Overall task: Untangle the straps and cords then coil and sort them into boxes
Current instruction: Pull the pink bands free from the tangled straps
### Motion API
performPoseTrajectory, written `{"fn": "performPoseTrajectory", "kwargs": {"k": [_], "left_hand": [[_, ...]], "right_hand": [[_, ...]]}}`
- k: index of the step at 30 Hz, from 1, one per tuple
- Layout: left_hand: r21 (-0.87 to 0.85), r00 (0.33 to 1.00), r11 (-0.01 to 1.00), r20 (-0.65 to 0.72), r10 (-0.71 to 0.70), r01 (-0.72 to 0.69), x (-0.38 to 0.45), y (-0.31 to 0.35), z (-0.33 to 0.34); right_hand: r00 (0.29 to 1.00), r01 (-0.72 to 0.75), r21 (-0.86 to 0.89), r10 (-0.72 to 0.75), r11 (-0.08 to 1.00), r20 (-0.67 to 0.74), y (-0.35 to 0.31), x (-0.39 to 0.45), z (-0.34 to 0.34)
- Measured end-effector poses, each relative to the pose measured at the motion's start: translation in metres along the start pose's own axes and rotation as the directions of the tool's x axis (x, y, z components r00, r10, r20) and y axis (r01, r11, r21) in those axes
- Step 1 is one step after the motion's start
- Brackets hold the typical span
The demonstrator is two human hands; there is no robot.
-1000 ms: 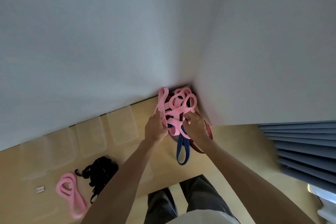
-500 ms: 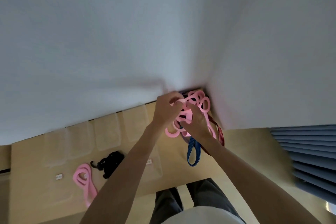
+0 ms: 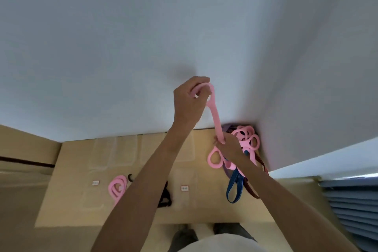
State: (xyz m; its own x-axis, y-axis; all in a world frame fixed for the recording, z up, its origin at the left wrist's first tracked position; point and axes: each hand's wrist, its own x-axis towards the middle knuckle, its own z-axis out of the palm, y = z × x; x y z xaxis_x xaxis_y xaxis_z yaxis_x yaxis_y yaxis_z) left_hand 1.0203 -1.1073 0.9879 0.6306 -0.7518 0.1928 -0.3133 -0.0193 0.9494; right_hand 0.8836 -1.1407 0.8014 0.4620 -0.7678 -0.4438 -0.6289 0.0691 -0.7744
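Trouble looked likeliest at the tangle [image 3: 245,141] in the far right corner of the surface [image 3: 67,196]: a harder pull on the pink strap [image 3: 215,116] might cinch its loops tighter or drag the blue strap [image 3: 235,188] along. The left hand [image 3: 189,101] was raised, fingers curled round the strap's upper end. The right hand [image 3: 228,146] pinched the same strap lower down, just above the heap. A coiled pink strap [image 3: 116,188] lay well apart to the left, seemingly near faint clear boxes [image 3: 122,151].
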Motion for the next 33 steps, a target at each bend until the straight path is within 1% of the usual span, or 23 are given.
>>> {"fn": "performPoseTrajectory", "kwargs": {"k": [3,5,7,11,13,14,16,18,20,22,24,25,26,28,29,31,33], "left_hand": [[-0.033,0.985,0.999,-0.175,-0.009,0.003,0.001,0.004,-0.041],[-0.053,0.957,0.999,-0.29,-0.021,0.006,0.003,0.0,-0.071],[-0.038,0.922,0.999,-0.385,-0.048,0.036,0.005,-0.013,-0.1],[-0.01,0.876,0.981,-0.448,-0.178,0.195,-0.007,-0.051,-0.158],[0.018,0.854,0.961,-0.463,-0.237,0.276,-0.015,-0.072,-0.186],[0.025,0.852,0.948,-0.446,-0.273,0.317,-0.021,-0.083,-0.2],[0.045,0.862,0.917,-0.362,-0.354,0.396,-0.032,-0.103,-0.223],[0.077,0.867,0.88,-0.232,-0.442,0.469,-0.045,-0.117,-0.241],[0.084,0.84,0.836,-0.075,-0.538,0.542,-0.055,-0.127,-0.254],[0.098,0.804,0.806,0.073,-0.59,0.583,-0.063,-0.135,-0.264],[0.125,0.787,0.801,0.153,-0.598,0.585,-0.07,-0.14,-0.277],[0.095,0.777,0.795,0.17,-0.606,0.599,-0.072,-0.141,-0.284],[0.031,0.763,0.779,0.183,-0.62,0.626,-0.074,-0.141,-0.291],[-0.069,0.735,0.742,0.227,-0.64,0.667,-0.077,-0.138,-0.307],[-0.065,0.74,0.751,0.25,-0.625,0.657,-0.079,-0.138,-0.315],[0.0,0.764,0.804,0.31,-0.566,0.595,-0.084,-0.142,-0.327],[0.061,0.784,0.836,0.316,-0.535,0.546,-0.087,-0.15,-0.334]], "right_hand": [[0.999,-0.001,-0.074,0.004,0.997,0.045,-0.009,-0.007,0.01],[0.999,-0.001,-0.134,0.008,0.991,0.054,-0.017,-0.009,0.017],[0.999,-0.018,-0.153,0.024,0.988,0.037,-0.023,-0.012,0.027],[0.997,-0.066,-0.195,0.072,0.979,0.027,-0.041,-0.021,0.056],[0.99,-0.12,-0.126,0.128,0.985,0.055,-0.055,-0.027,0.074],[0.983,-0.159,-0.053,0.163,0.986,0.079,-0.064,-0.032,0.083],[0.974,-0.212,0.124,0.199,0.97,0.104,-0.086,-0.047,0.105],[0.982,-0.185,0.311,0.164,0.932,0.093,-0.111,-0.064,0.13],[0.991,-0.133,0.505,0.107,0.853,0.08,-0.14,-0.081,0.156],[0.996,-0.084,0.613,0.054,0.786,0.067,-0.168,-0.094,0.183],[0.999,-0.033,0.623,0.015,0.782,0.035,-0.188,-0.106,0.208],[1.0,-0.01,0.615,0.001,0.788,0.016,-0.193,-0.111,0.219],[1.0,0.011,0.6,-0.014,0.8,0.0,-0.197,-0.114,0.227],[0.998,0.057,0.531,-0.056,0.846,-0.019,-0.198,-0.119,0.241],[0.996,0.083,0.482,-0.079,0.872,-0.027,-0.197,-0.12,0.246],[0.994,0.108,0.398,-0.102,0.911,-0.035,-0.197,-0.124,0.253],[0.993,0.12,0.352,-0.12,0.928,-0.023,-0.201,-0.127,0.26]]}}
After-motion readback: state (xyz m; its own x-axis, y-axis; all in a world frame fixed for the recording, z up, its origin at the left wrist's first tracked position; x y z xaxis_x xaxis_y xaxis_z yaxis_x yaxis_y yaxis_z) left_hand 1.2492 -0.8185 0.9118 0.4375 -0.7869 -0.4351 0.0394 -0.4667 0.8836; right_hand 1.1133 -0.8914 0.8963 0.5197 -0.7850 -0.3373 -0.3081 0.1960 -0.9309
